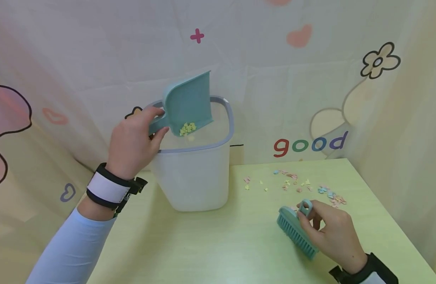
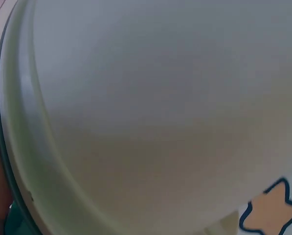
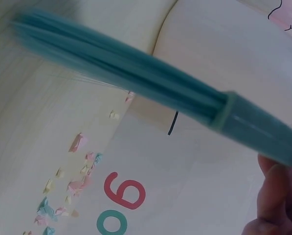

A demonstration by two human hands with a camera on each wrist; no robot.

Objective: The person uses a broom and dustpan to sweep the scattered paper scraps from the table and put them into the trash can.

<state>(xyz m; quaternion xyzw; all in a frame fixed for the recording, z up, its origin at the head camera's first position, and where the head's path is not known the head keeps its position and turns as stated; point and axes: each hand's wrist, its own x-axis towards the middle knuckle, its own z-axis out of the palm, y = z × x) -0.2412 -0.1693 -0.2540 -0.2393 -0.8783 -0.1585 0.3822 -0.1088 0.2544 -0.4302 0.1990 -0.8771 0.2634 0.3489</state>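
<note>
Head view, entries from left to right.

1. Left grip (image 1: 136, 136): closed to a pinch, thumb and fingers on the handle of the dustpan (image 1: 189, 98). Risk: so narrow a hold could let the pan roll if the wrist turns sharply.

2. Dustpan, one, blue-green: directly right of the left grip, steeply tilted, over the mouth of the bin (image 1: 193, 181).

3. Yellow scraps (image 1: 187, 128), one small heap: right of the left grip, in the pan's lower corner. Risk: they may cling there if the tilt is too slight; a jerk might throw some past the rim.

4. Bin, one, pale, blue-rimmed: below and right of the left grip, upright on the counter (image 1: 189, 244). Risk: appears light; a knock from pan or forearm might topple it.

5. Scattered scraps (image 1: 291, 176), mixed pastel: beyond the right grip (image 1: 331, 232), several near the counter's far edge. Risk: a hard outward stroke could flick them over that edge.

6. Brush (image 1: 297, 230), one: just left of the right grip, bristles turned away from it. Contact with the counter: cannot tell.

7. Right grip: fingers curled, pinching the brush near its loop. Risk: held at one spot, the brush could twist under pressure, leaving scraps unswept.
</note>
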